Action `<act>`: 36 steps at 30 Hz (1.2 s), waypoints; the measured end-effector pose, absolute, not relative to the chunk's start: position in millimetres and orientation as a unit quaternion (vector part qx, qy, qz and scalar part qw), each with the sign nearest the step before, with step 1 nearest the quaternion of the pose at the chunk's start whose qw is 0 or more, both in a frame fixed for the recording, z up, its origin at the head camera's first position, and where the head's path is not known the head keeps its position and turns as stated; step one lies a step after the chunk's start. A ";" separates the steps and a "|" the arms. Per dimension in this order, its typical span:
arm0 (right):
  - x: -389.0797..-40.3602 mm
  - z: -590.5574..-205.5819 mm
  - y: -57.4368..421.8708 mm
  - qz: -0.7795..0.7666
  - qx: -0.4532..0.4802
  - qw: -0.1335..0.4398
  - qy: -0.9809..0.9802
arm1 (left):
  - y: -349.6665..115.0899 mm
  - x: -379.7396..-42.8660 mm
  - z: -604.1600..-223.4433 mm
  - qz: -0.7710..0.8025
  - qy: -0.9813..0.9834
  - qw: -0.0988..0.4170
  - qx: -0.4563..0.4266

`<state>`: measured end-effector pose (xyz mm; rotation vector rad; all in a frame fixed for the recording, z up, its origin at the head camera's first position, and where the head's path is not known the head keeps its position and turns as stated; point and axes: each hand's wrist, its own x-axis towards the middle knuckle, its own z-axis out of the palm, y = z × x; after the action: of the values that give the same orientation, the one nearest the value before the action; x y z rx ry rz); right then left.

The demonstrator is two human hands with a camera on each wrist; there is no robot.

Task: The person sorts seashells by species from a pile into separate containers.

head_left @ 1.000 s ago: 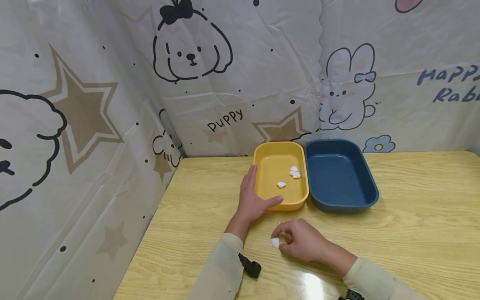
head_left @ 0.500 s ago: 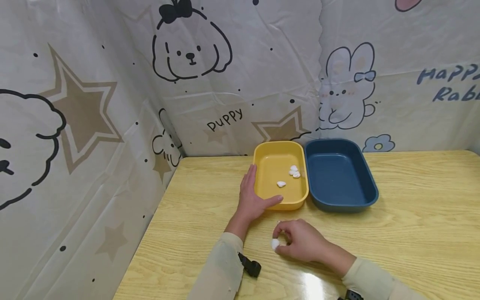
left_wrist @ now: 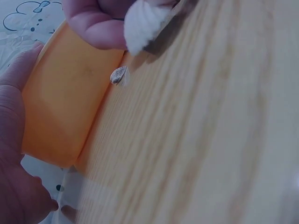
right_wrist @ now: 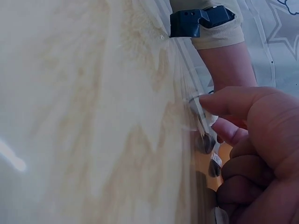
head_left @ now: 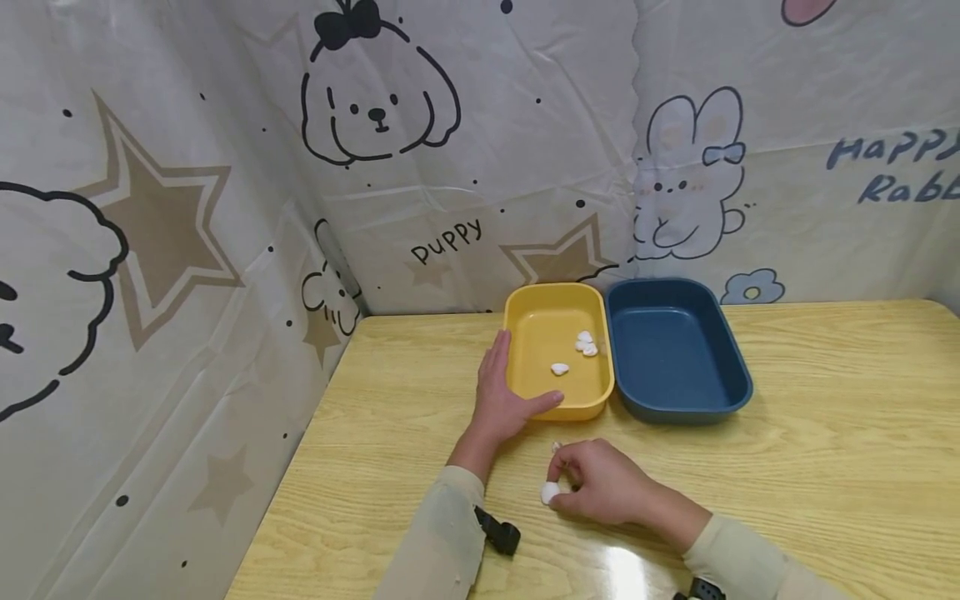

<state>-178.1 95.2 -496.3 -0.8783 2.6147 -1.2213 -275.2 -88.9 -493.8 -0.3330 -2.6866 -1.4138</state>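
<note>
My right hand pinches a white seashell between thumb and fingertips, low over the table in front of the yellow tub. In the left wrist view, ridges show on this seashell. My left hand lies against the near left corner of the yellow tub, fingers straight along its side and thumb over the near rim. Just past my right fingertips, a small patterned seashell lies on the table by the tub. Inside the tub are several white seashells, one of them apart from the others.
A dark blue tub stands right beside the yellow one, to its right. Both are near the back of the wooden table. A printed cloth hangs behind and to the left. Each forearm wears a black strap.
The pinched seashell has shifted slightly toward me and turned between my right fingers. The small seashell behind them shows a little more than half a second ago. My left hand stays on the yellow tub.
</note>
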 end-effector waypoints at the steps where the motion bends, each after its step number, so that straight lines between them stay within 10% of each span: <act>1: -177.6 -495.5 95.4 -0.408 -0.290 0.060 0.864 | -89.0 -275.0 -493.6 -0.463 -0.878 0.044 -0.109; 36: -194.3 -430.3 115.7 -0.491 -0.246 -0.013 0.835 | -89.9 -276.5 -494.1 -0.450 -0.883 0.048 -0.122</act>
<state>-194.3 115.7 -430.3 -0.7796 2.6464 -1.5560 -276.5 -89.9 -494.1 -0.3725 -2.6930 -1.3738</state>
